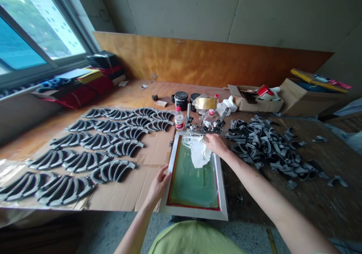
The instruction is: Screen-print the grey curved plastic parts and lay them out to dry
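Note:
A screen-printing frame [224, 193] with pale rails and a green mesh lies in front of me. White ink [200, 154] is spread over the far part of the mesh. My left hand [160, 180] is at the frame's left rail, its curled fingers closed against the edge. My right hand [216, 144] reaches over the frame's far right corner, fingers closed at the far end of the ink. What sits in those fingers is hidden. Just beyond the frame stands a metal clamp fixture [189, 114] with upright posts.
Grey curved plastic parts [113, 148] lie in fanned rows on cardboard [154, 158] at left. More such parts form a loose heap [266, 144] at right. A red-capped bottle [179, 119], black tubs [181, 100], a tape roll [206, 103] and cardboard boxes [258, 104] stand behind.

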`<state>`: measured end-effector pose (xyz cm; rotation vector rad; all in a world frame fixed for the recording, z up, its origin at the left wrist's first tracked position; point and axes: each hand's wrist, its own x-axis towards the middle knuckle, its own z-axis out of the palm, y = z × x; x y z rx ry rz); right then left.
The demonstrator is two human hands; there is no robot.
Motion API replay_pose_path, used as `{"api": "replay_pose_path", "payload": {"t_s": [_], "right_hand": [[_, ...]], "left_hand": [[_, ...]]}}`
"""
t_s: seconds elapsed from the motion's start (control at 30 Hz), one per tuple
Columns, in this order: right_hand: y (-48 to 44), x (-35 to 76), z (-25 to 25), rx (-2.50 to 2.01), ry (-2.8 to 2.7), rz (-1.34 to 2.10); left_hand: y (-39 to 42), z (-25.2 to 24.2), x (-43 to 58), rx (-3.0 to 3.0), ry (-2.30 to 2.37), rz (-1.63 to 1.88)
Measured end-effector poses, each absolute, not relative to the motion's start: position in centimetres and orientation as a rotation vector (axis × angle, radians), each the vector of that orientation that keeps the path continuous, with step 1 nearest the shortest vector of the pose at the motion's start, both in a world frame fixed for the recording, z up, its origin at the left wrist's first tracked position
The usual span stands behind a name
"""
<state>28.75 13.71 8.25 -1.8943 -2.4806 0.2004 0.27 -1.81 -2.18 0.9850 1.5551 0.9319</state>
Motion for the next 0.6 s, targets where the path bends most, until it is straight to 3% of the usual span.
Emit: {"api": "replay_pose_path", "payload": {"t_s": [0.17, 0.6], "right_hand": [[11.3, 27.8, 6.2, -1.892, -2.435, 0.123], [8.2, 32.1, 5.0, -0.954, -2.705, 0.271]], "left_hand": [[-2.0, -1.9, 0.6, 1.004, 1.611, 0.935], [-2.2, -1.3, 0.8, 0.978, 1.605, 0.931]]}}
